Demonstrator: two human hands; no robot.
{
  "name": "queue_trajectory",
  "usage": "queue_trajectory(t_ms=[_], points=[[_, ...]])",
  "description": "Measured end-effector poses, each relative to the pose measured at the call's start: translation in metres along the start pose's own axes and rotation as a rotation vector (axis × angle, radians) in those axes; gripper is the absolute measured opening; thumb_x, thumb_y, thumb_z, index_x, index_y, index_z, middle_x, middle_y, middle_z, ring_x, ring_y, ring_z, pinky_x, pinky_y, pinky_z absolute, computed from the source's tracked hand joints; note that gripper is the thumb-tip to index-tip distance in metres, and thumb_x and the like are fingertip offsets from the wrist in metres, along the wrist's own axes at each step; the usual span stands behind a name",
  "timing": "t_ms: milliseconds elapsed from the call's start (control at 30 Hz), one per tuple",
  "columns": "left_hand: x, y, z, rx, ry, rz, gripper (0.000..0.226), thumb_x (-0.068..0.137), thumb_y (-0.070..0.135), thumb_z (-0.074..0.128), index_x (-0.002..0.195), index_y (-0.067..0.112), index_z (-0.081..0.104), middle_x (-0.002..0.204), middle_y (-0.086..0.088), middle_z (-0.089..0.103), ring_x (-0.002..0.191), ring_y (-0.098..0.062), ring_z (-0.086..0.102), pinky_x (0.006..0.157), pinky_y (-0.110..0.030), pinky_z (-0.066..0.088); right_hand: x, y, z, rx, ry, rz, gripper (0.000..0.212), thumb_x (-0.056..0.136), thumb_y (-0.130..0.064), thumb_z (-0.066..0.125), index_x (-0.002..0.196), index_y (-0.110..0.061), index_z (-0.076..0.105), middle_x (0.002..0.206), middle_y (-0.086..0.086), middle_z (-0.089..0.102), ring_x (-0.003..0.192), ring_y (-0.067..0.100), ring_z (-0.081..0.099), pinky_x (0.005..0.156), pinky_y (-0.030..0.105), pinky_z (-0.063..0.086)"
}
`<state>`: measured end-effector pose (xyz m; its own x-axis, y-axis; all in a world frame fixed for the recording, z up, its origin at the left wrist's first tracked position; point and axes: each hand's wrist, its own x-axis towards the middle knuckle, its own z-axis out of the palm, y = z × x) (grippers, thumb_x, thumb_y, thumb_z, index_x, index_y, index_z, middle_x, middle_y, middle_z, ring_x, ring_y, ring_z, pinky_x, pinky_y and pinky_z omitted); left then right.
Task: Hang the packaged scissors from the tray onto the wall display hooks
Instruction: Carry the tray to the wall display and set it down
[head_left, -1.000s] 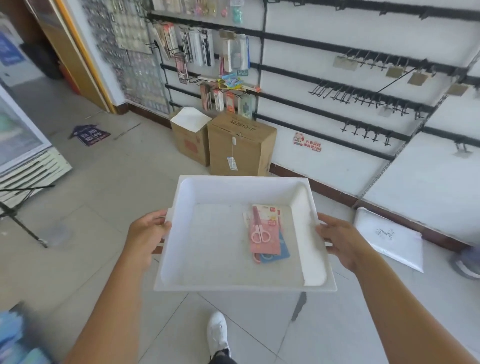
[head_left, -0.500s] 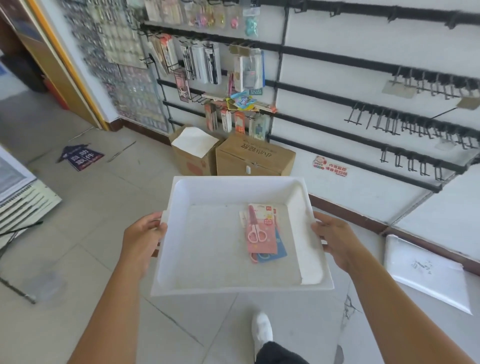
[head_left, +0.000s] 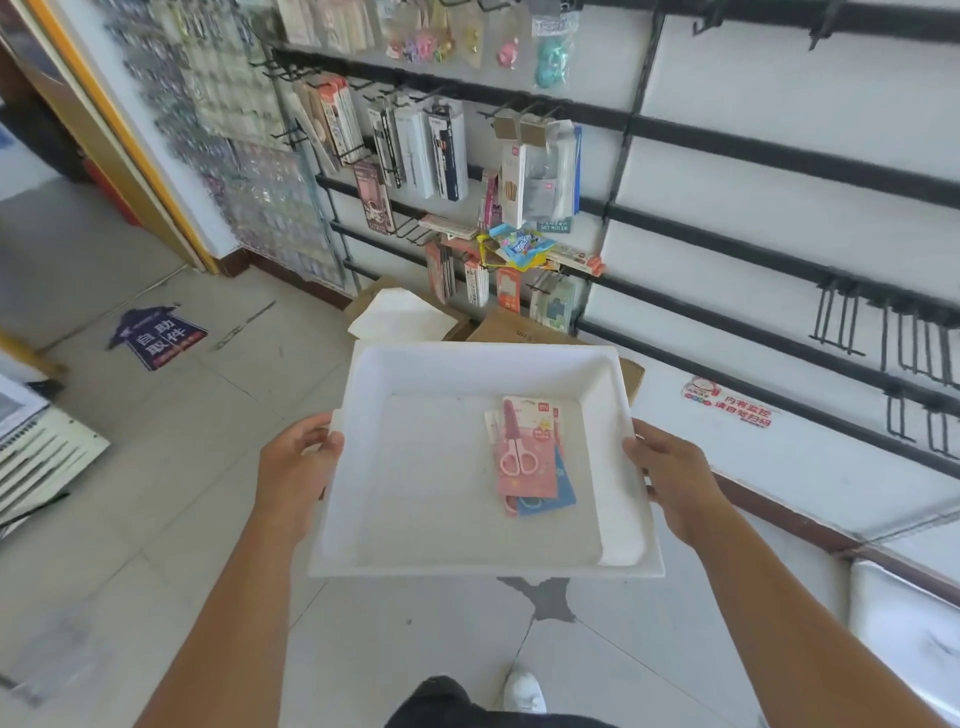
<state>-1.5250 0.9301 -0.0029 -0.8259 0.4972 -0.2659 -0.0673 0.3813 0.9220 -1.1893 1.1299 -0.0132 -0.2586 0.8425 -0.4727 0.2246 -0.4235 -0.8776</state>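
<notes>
I carry a white tray (head_left: 415, 564) level in front of me. My left hand (head_left: 297, 464) grips its left rim and my right hand (head_left: 670, 480) grips its right rim. In the tray's right half lies a small stack of packaged scissors: a pink pack (head_left: 524, 452) with pink scissors on top, and a blue pack (head_left: 550, 500) peeking out beneath it. Ahead, the white wall carries black rails with display hooks; several bare hooks (head_left: 883, 332) hang at the right, and stocked hooks with stationery packs (head_left: 441, 150) hang straight ahead.
Cardboard boxes (head_left: 498, 330) and a white sheet (head_left: 400, 317) stand on the floor against the wall, just beyond the tray. A white lid or board (head_left: 909, 613) leans at the lower right. A blue floor sticker (head_left: 156, 335) lies to the left. My white shoe (head_left: 524, 691) shows below.
I have walked closer to the wall and turned left; the stocked hooks and boxes now loom nearer. Both hands keep their grip on the tray, and the packs have not shifted.
</notes>
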Motion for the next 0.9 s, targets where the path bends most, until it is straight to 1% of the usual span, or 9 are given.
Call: queue_trajectory(t_ms=[133, 167, 267, 400, 500, 567, 700, 767, 900], points=[[0.075, 0.023, 0.032, 0.021, -0.068, 0.019, 0.025, 0.092, 0.011, 0.064, 0.098, 0.035, 0.069, 0.108, 0.0, 0.071, 0.089, -0.025, 0.066, 0.067, -0.038, 0.05, 0.056, -0.026, 0.022, 0.035, 0.083, 0.02, 0.028, 0.101, -0.014, 0.055, 0.123, -0.021, 0.072, 0.113, 0.002, 0.075, 0.1, 0.024, 0.07, 0.073, 0.038, 0.056], [0.097, 0.026, 0.04, 0.025, -0.092, 0.018, 0.026, 0.092, 0.01, 0.064, 0.097, 0.035, 0.069, 0.107, 0.001, 0.07, 0.087, -0.025, 0.065, 0.067, -0.037, 0.049, 0.07, -0.031, 0.028, 0.047, 0.114, 0.028, 0.028, 0.101, -0.014, 0.055, 0.123, -0.02, 0.071, 0.113, 0.002, 0.075, 0.098, 0.024, 0.07, 0.073, 0.037, 0.056], [0.164, 0.039, 0.064, 0.04, -0.172, 0.015, 0.024, 0.092, 0.012, 0.065, 0.103, 0.033, 0.068, 0.108, 0.002, 0.07, 0.086, -0.025, 0.066, 0.068, -0.038, 0.052, 0.107, -0.041, 0.048, 0.09, 0.202, 0.058, 0.029, 0.101, -0.012, 0.056, 0.124, -0.019, 0.071, 0.112, 0.002, 0.075, 0.098, 0.024, 0.069, 0.08, 0.04, 0.057], [0.249, 0.062, 0.095, 0.092, -0.29, 0.026, 0.024, 0.092, 0.011, 0.065, 0.109, 0.029, 0.069, 0.108, 0.001, 0.069, 0.084, -0.023, 0.065, 0.068, -0.036, 0.052, 0.143, -0.057, 0.076, 0.159, 0.328, 0.119, 0.026, 0.101, -0.012, 0.056, 0.12, -0.021, 0.071, 0.111, 0.001, 0.074, 0.091, 0.02, 0.069, 0.069, 0.033, 0.054], [0.301, 0.082, 0.121, 0.149, -0.358, 0.029, 0.031, 0.092, 0.013, 0.066, 0.122, 0.021, 0.068, 0.114, -0.003, 0.068, 0.095, -0.029, 0.066, 0.068, -0.034, 0.052, 0.164, -0.065, 0.09, 0.198, 0.415, 0.134, 0.029, 0.101, -0.012, 0.056, 0.123, -0.02, 0.072, 0.111, 0.001, 0.075, 0.091, 0.02, 0.069, 0.072, 0.033, 0.055], [0.327, 0.093, 0.14, 0.192, -0.399, 0.043, 0.032, 0.093, 0.015, 0.066, 0.125, 0.019, 0.067, 0.115, -0.002, 0.066, 0.101, -0.032, 0.065, 0.068, -0.034, 0.052, 0.177, -0.069, 0.095, 0.214, 0.452, 0.146, 0.031, 0.1, -0.011, 0.055, 0.125, -0.019, 0.071, 0.11, 0.001, 0.075, 0.088, 0.02, 0.068, 0.075, 0.034, 0.054], [0.363, 0.103, 0.176, 0.24, -0.46, 0.046, 0.031, 0.093, 0.016, 0.066, 0.123, 0.022, 0.067, 0.114, 0.0, 0.066, 0.104, -0.034, 0.066, 0.071, -0.036, 0.053, 0.202, -0.075, 0.096, 0.231, 0.527, 0.163, 0.032, 0.1, -0.008, 0.052, 0.121, -0.02, 0.074, 0.102, 0.003, 0.075, 0.077, 0.019, 0.065, 0.071, 0.034, 0.051], [0.373, 0.104, 0.192, 0.264, -0.474, 0.034, 0.032, 0.093, 0.015, 0.066, 0.124, 0.023, 0.066, 0.115, -0.001, 0.066, 0.103, -0.033, 0.065, 0.072, -0.037, 0.055, 0.215, -0.077, 0.093, 0.244, 0.545, 0.17, 0.033, 0.1, -0.008, 0.052, 0.119, -0.021, 0.074, 0.1, 0.0, 0.075, 0.078, 0.018, 0.065, 0.072, 0.033, 0.052], [0.383, 0.098, 0.226, 0.302, -0.492, 0.008, 0.027, 0.093, 0.012, 0.065, 0.118, 0.023, 0.064, 0.115, -0.003, 0.067, 0.095, -0.031, 0.067, 0.072, -0.041, 0.056, 0.245, -0.074, 0.079, 0.281, 0.569, 0.212, 0.035, 0.1, -0.006, 0.051, 0.117, -0.026, 0.073, 0.1, -0.006, 0.074, 0.079, 0.015, 0.066, 0.062, 0.026, 0.049]])
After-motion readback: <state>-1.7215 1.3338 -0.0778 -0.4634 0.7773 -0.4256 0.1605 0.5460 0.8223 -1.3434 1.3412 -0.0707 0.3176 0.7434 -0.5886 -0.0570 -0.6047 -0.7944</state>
